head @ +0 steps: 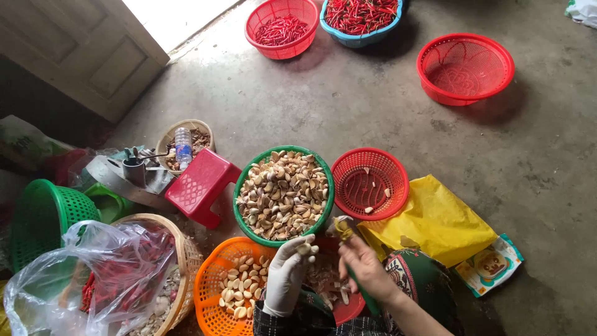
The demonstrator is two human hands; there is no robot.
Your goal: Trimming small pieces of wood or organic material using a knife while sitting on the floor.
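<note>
Gloved left hand [287, 274] raised over the lap, fingertips pinching a garlic clove [304, 249]. Bare right hand [364, 267] just right of the clove, closed around a knife [343, 229] with a green handle, blade end up near the clove; exact contact between blade and clove hard to tell. Below both hands, a red tray [346, 308] with bits of peel and a few cloves, partly hidden by the wrists. Just left of the grip, an orange basket [208, 289] holding peeled cloves. Straight ahead of the grip, touching distance, a green basket [239, 186] heaped with unpeeled garlic. Ahead and right, a small red basket [398, 171] with only a few cloves inside, its rim beside the green one. Right of the right hand, a yellow bag [438, 221] flat on the floor, and past it a printed packet [491, 264]. Far left of the grip, a clear plastic bag [99, 267] draped over a woven basket [186, 255], with a green upturned basket [40, 214] beyond. Ahead and left, a red stool [202, 183], then a small woven bowl [165, 140] with a water bottle [183, 146] lying across it. Farthest ahead, by the doorway, a red basket of chillies [261, 37], a blue basket of chillies [357, 40], and off to the right a large red basket [429, 74].
</note>
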